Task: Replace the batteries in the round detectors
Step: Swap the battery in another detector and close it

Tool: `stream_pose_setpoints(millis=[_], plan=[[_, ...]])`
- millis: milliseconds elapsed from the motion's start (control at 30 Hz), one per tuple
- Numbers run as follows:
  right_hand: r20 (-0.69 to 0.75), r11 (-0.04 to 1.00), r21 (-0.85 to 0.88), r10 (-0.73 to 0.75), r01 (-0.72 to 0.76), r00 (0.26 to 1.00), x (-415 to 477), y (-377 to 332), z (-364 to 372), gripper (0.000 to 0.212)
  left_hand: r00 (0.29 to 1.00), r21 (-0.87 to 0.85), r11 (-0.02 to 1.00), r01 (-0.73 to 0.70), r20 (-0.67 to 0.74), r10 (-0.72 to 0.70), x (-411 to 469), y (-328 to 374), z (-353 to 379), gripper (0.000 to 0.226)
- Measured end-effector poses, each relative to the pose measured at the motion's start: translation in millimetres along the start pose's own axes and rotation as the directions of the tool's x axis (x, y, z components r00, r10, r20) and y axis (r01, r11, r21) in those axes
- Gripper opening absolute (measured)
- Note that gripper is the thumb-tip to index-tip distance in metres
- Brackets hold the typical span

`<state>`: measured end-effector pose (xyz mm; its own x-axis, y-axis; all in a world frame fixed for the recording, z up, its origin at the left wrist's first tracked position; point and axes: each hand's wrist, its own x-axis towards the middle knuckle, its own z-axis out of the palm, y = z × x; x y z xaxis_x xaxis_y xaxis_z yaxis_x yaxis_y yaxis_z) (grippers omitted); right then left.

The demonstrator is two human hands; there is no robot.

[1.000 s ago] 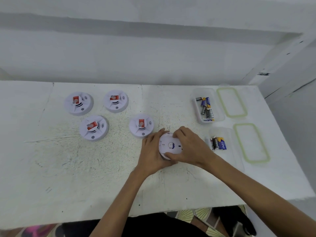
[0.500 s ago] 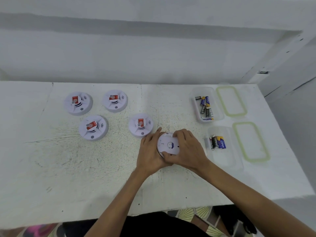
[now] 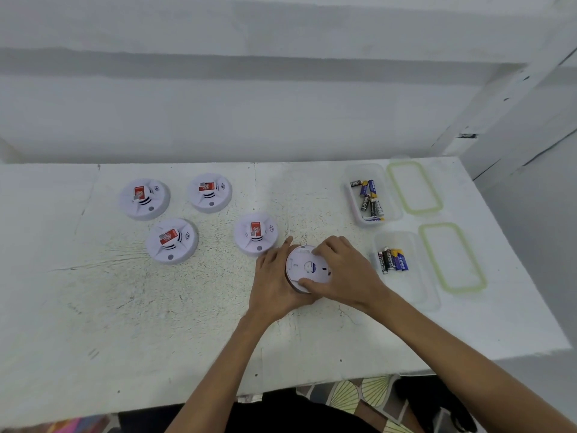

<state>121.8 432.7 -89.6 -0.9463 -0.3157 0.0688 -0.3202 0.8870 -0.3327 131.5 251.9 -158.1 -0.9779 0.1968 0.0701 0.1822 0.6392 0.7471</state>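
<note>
A round white detector (image 3: 304, 266) lies back-side up at the table's middle right, held between both hands. My left hand (image 3: 274, 278) cups its left rim. My right hand (image 3: 346, 273) grips its right side, fingers over the top edge and thumb on the near rim. Several more detectors with red labels lie face up: one (image 3: 256, 234) just left of my hands, and three others (image 3: 172, 240), (image 3: 144, 199), (image 3: 209, 192) further left. Loose batteries lie in the far clear tub (image 3: 370, 200) and in the near clear tub (image 3: 394, 260).
Two green-rimmed lids (image 3: 415, 186), (image 3: 451, 257) lie right of the tubs, near the table's right edge. The white table (image 3: 125, 307) has a scuffed, speckled top and ends at a white wall behind. The table's front edge runs just below my forearms.
The held detector has turned a little between my hands, and my right hand's fingers have shifted round its rim. The other detectors and tubs stayed put.
</note>
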Motion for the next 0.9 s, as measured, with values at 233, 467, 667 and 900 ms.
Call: stream_pose_setpoints(millis=[233, 467, 667, 900], plan=[[-0.142, 0.997, 0.004, 0.071, -0.072, 0.987, -6.1, -10.0, 12.6, 0.065, 1.000, -0.004, 1.000, 0.003, 0.008, -0.003, -0.3, 0.4, -0.3, 0.106], [-0.151, 0.990, -0.119, 0.057, -0.076, 0.987, -4.4, -12.9, 19.7, 0.069, 0.998, 0.007, 1.000, 0.025, 0.059, -0.025, 1.8, -3.0, 0.7, 0.112], [-0.061, 0.990, -0.046, 0.127, -0.130, 0.990, -2.5, -14.2, 12.9, 0.074, 0.999, 0.001, 0.999, -0.041, 0.025, 0.041, 2.0, -0.7, -2.0, 0.106], [0.054, 0.954, 0.299, -0.046, 0.028, 0.997, -19.2, 9.3, -18.2, 0.043, 0.999, -0.178, 0.984, 0.008, -0.030, -0.014, -3.1, 4.4, -5.9, 0.097]])
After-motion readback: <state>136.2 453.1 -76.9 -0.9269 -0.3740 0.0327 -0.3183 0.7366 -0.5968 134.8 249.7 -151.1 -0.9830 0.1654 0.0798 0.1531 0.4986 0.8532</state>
